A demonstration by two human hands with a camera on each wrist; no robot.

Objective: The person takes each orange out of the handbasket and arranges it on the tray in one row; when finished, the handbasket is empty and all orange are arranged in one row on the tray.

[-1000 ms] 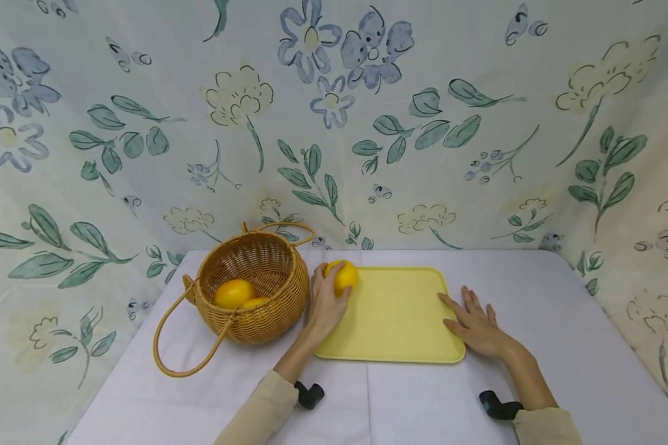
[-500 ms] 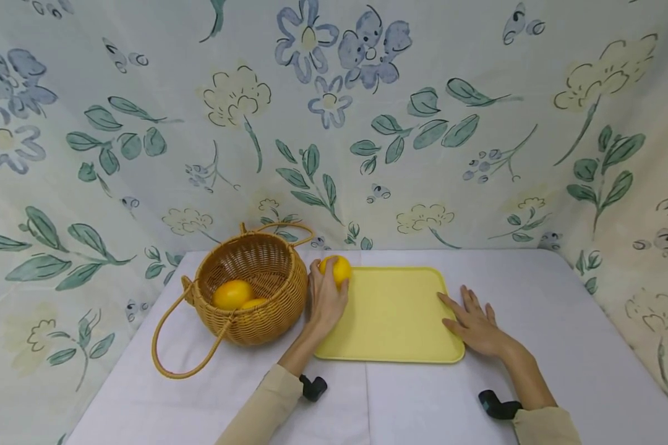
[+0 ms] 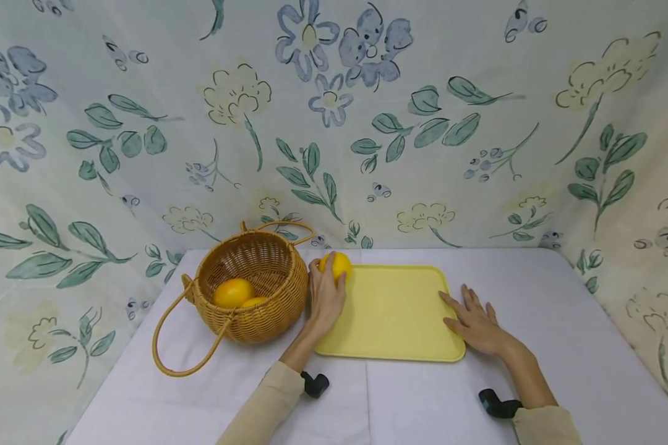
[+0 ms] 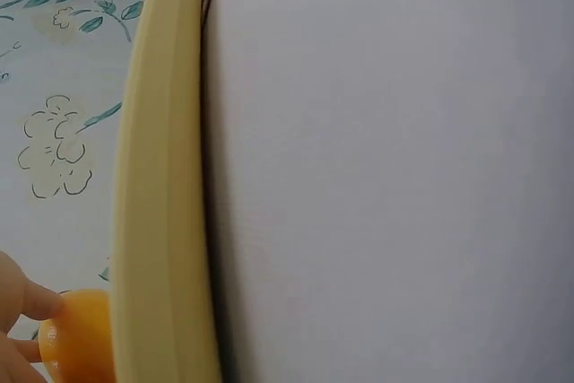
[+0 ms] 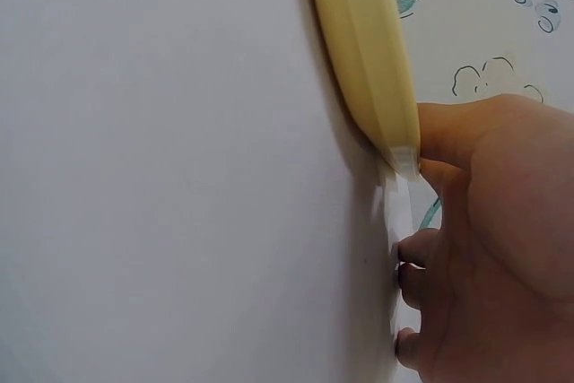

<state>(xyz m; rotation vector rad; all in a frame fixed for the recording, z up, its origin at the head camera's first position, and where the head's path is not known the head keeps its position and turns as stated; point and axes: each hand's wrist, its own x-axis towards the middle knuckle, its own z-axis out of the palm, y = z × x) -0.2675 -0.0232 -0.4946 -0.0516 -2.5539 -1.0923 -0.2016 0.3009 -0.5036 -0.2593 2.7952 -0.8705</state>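
Yellow fruit (image 3: 342,264), ten o'clock of tray (image 3: 395,315); left hand (image 3: 326,300), fingers clamped round it.
Firm, slippery, I'd guess; cup its sides. Right hand (image 3: 479,324): fingers apart.

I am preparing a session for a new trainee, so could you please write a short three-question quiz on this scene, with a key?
1. Short answer: Which hand holds the round yellow-orange fruit by the far left corner of the flat, rectangular yellow tray?
2. True or false: The round brown woven wicker basket stands on the tray.
3. Multiple choice: How many fruits show inside the basket? A) none B) two C) five

Key:
1. The left hand.
2. False; it stands on the white cloth, to the left of the tray.
3. B; one whole-looking fruit and one partly hidden fruit.
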